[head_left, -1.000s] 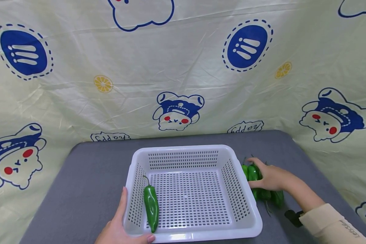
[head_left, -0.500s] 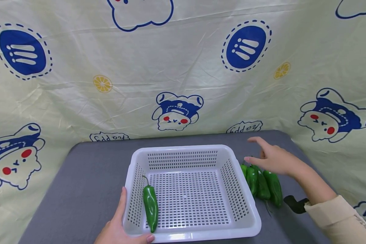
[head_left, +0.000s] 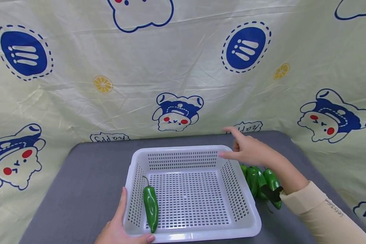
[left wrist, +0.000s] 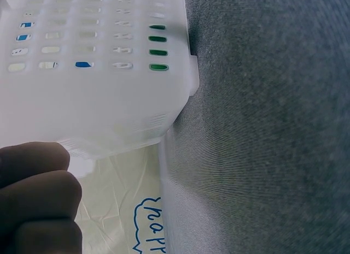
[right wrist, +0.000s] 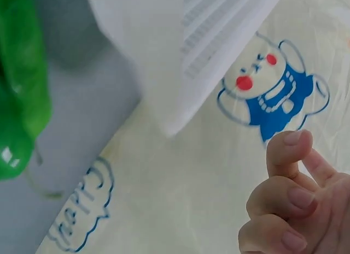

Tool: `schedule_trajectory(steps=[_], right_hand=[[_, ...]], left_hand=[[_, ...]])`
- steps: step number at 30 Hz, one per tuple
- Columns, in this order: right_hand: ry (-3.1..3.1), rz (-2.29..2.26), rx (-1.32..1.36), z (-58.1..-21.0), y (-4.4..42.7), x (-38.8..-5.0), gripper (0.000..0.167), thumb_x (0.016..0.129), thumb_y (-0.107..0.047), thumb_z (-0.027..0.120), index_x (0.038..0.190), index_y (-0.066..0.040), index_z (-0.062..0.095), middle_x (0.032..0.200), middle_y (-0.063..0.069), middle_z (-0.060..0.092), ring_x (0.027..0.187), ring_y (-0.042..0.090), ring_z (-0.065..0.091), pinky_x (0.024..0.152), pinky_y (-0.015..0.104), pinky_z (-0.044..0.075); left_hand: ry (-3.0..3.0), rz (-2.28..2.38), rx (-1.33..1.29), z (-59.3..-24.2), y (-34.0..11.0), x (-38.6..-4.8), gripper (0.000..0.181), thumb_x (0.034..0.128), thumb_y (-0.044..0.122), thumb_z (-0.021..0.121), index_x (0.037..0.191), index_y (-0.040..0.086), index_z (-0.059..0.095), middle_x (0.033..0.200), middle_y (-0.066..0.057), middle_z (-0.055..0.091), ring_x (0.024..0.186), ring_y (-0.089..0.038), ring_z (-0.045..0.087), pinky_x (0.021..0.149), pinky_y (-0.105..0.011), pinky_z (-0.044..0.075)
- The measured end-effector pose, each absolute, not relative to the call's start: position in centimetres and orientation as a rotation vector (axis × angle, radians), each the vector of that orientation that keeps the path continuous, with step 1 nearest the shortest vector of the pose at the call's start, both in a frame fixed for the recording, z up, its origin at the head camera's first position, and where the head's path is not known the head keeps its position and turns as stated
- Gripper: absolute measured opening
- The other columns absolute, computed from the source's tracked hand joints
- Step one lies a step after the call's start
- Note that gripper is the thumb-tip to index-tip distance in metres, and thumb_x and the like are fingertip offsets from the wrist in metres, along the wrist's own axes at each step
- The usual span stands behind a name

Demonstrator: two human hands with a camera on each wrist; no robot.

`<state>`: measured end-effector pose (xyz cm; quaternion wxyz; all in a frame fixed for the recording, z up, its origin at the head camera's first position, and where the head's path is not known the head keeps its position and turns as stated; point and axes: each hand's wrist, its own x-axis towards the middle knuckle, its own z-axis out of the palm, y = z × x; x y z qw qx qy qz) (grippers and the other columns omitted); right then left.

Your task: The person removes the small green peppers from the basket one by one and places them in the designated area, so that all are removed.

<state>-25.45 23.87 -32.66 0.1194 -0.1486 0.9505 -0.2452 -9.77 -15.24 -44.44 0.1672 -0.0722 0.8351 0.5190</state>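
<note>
A white plastic basket [head_left: 189,236] with slotted walls stands on the table. One long green pepper [head_left: 151,208] lies along its left inner side, stem pointing away. My left hand [head_left: 118,222] grips the front-left corner, thumb over the rim; in the left wrist view its curled fingers [left wrist: 41,196] lie against the outer wall. My right hand [head_left: 251,149] hangs over the far right corner, thumb and index finger stretched out and the others loosely curled. It holds nothing. Several green peppers [head_left: 252,181] lie close together right of the basket, partly behind my right wrist.
The table [head_left: 88,189] is covered in grey cloth. Behind its far edge hangs a pale curtain [head_left: 186,61] with cartoon prints. A black strap piece [head_left: 271,193] sticks out by my right cuff, over the peppers.
My right hand has let go of the peppers, lifted away, and moved left to the basket's far right corner. The peppers on the right now lie more in view. My left hand stays put.
</note>
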Motion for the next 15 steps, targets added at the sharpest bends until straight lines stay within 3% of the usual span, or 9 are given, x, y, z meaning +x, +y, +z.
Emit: schedule_trajectory(steps=[15], right_hand=[[2.569,-0.831,-0.683,-34.0,17.6,-26.2,0.102,0.081,-0.054,0.077,0.156,-0.031,0.012,0.089,0.002,0.065,0.081,0.020,0.059,0.071,0.034,0.045]], left_hand=[[2.407,1.493,-0.206,-44.4,-15.1,-9.6,0.143,0.0616,0.038,0.094,0.154,0.046,-0.015,0.135,-0.020,0.059,0.094,-0.020,0.065,0.074,-0.034,0.052]])
